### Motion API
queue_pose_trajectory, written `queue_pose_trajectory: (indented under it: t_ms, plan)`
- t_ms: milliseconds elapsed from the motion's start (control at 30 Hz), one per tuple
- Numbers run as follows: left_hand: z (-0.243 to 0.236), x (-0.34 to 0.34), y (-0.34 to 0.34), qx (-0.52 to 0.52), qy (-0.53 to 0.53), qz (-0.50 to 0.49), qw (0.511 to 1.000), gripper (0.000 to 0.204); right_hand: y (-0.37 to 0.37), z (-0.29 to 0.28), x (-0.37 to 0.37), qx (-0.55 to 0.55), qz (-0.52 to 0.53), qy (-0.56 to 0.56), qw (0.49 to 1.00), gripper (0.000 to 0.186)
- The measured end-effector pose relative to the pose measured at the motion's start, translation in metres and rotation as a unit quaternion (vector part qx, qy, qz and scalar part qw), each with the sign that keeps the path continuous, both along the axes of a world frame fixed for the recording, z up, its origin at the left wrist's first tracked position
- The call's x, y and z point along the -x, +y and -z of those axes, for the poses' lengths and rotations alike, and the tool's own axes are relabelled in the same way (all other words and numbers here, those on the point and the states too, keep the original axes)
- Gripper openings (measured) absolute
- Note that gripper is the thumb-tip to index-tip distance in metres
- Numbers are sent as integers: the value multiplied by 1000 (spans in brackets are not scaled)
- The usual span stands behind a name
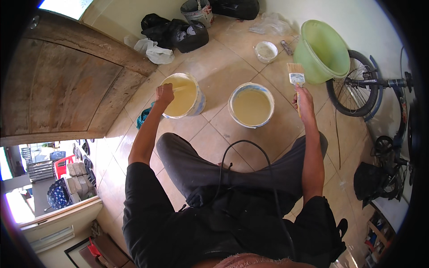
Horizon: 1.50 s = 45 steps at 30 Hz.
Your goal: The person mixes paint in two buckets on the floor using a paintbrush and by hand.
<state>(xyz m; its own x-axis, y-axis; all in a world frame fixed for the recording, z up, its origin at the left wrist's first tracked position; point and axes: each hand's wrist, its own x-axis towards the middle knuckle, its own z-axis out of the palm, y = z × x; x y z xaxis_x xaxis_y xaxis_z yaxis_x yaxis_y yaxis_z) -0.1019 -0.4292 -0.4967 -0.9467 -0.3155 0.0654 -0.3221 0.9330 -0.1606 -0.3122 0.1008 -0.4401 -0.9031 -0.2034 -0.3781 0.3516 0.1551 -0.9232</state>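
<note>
My left hand (165,93) is closed in a fist over the rim of the left bucket (200,99). From the fist a pale stick (179,88) slants into the cream-coloured liquid; its lower part is hidden. Beside that bucket, to the right, stands a second white bucket (232,114) with blue marks, also holding cream liquid (251,107). My right hand (304,103) is wrapped round the handle of a wide paintbrush (296,78), held bristles up, apart from the buckets. Smears of white cover the brush's metal band.
A green tub (311,53) leans near a bicycle wheel (353,100) on the right. A small white tub (266,52) sits ahead, with black bags (191,39) and a stained bucket (198,12) by the wall. At left is a wooden door (62,85).
</note>
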Motion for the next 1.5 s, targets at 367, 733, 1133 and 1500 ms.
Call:
queue_pose_trajectory:
  t_ms: [367, 733, 1133, 1500]
  plan:
    - [4, 3, 47, 13, -192, 50, 980, 10, 14, -2, 4, 5, 0, 17, 1000, 32]
    - [35, 35, 24, 31, -25, -4, 999, 16, 11, -5, 2, -10, -11, 34, 999, 26]
    - [23, -31, 17, 13, -197, 37, 980, 19, 16, -1, 0, -9, -40, 39, 998, 29]
    - [57, 0, -8, 172, 103, 14, 980, 14, 2, -10, -4, -14, -48, 38, 998, 21]
